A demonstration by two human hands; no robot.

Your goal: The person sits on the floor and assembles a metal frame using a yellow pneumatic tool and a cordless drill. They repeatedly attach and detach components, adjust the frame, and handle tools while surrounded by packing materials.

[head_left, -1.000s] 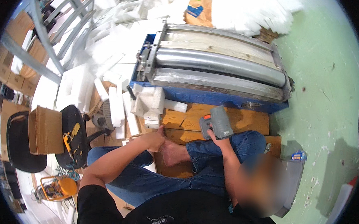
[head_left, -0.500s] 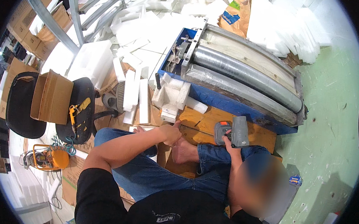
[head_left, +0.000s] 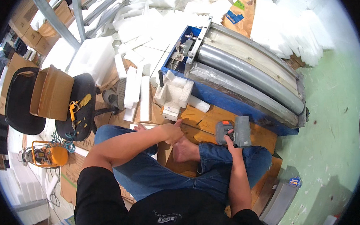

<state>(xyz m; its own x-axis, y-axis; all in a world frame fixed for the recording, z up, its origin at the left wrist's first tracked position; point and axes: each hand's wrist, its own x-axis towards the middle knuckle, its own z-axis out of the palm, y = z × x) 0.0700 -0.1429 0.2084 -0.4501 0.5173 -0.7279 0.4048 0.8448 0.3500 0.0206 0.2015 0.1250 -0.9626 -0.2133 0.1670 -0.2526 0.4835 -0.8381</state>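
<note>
Right hand (head_left: 231, 140) grasps grey handheld tool (head_left: 242, 131) near bent knee (head_left: 260, 156). Left hand (head_left: 171, 133) lies against bare foot (head_left: 185, 151); grip: cannot tell. Metal roller (head_left: 251, 77) beyond, in blue frame (head_left: 223, 99).

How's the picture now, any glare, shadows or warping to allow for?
All head view: the foam at top right is washed out; the roller shows pale glare; a dark shadow lies on the floor at right; fisheye warping bends edges toward the black rim; the right hand and tool look reasonably sharp.
</note>
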